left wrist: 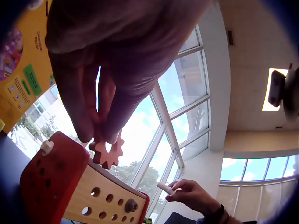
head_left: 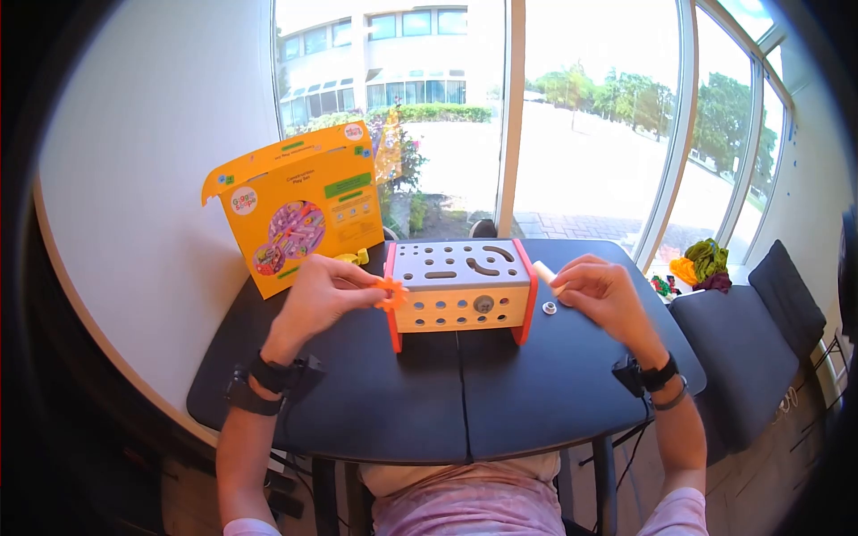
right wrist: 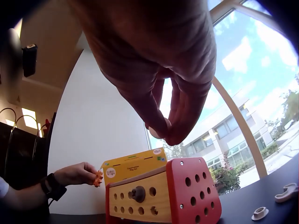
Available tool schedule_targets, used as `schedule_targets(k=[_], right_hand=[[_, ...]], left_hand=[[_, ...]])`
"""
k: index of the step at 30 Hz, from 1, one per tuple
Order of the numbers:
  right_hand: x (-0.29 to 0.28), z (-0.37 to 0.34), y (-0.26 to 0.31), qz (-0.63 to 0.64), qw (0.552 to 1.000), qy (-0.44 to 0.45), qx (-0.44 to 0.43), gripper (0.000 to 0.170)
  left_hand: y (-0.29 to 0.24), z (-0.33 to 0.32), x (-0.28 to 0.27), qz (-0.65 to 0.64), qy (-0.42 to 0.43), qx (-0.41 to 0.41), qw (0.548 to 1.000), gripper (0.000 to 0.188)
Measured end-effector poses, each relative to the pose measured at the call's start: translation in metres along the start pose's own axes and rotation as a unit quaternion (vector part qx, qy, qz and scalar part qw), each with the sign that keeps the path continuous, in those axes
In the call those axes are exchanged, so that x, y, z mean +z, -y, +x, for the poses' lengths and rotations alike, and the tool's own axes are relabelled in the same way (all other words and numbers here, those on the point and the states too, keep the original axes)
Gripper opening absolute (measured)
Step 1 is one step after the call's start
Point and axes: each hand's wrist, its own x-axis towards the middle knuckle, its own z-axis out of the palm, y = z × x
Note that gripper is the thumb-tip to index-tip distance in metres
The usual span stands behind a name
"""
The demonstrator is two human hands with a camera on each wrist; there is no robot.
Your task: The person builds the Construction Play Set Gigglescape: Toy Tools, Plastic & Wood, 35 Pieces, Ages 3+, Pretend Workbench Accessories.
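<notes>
Orange gear point(head_left: 392, 295) in left hand point(head_left: 323, 293), pale peg point(head_left: 543, 272) in right hand point(head_left: 606, 297), both pinched, "Construction Play Set" on yellow box point(head_left: 299, 207).

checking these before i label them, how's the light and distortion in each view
Head view: windows blown out to white, black fisheye rim, table edge bowed; left wrist view: hand dark against bright glass, frames slanting; right wrist view: hand shadowed and backlit, white wall curving.

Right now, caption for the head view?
Left hand pinches orange gear, right hand pinches pale peg, toy workbench between them.
</notes>
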Motion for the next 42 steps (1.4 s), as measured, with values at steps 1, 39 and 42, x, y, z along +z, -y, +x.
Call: schedule_targets(k=[1, 39, 42], right_hand=[[0.008, -0.002, 0.007, -0.002, 1.0, 0.009, -0.006, 0.02], [0.149, 0.031, 0.009, 0.033, 0.998, 0.06, 0.001, 0.022], [0.149, 0.03, 0.002, 0.079, 0.994, 0.073, 0.001, 0.021]], left_hand=[[-0.004, 0.0, 0.009, 0.003, 0.014, 0.012, 1.0, 0.028], [0.028, 0.01, 0.087, 0.125, -0.049, 0.061, 0.989, 0.023], [0.03, 0.011, 0.086, 0.14, -0.042, 0.074, 0.987, 0.023]])
